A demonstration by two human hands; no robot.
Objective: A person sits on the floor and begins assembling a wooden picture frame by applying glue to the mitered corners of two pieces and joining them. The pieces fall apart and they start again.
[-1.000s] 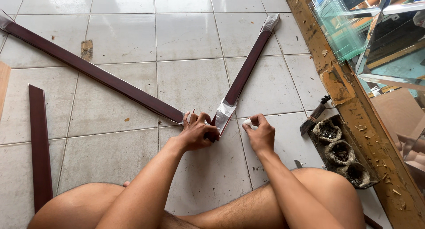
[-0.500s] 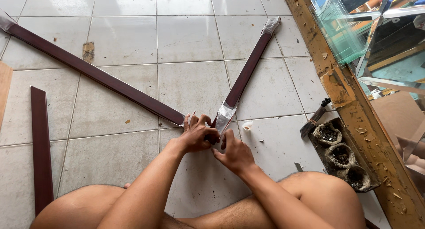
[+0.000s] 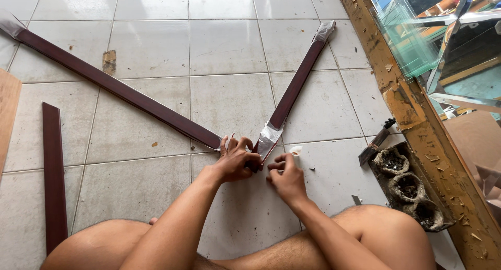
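Note:
Two long dark-brown frame bars lie on the tiled floor and meet in a V in front of me. The left bar (image 3: pixel 120 88) runs up to the far left; the right bar (image 3: pixel 296 86) runs up to the right, its ends wrapped in clear film. My left hand (image 3: pixel 236 160) grips the joint where the bars meet. My right hand (image 3: pixel 286 177) is just right of the joint, fingertips pinched near it, beside a small white roll (image 3: pixel 296 151). Whether the right fingers hold anything is hidden.
A shorter dark-brown bar (image 3: pixel 54 176) lies at the left beside a wooden board edge (image 3: pixel 9 113). At the right stand a dark tray with three round cups (image 3: pixel 409 187), a rough wooden beam (image 3: pixel 417 113) and leaning glass panes (image 3: pixel 412 35). My bare legs are at the bottom.
My right hand moved from the floor at the right over to the joint, then drew back slightly beside the white roll. The left hand stayed on the joint.

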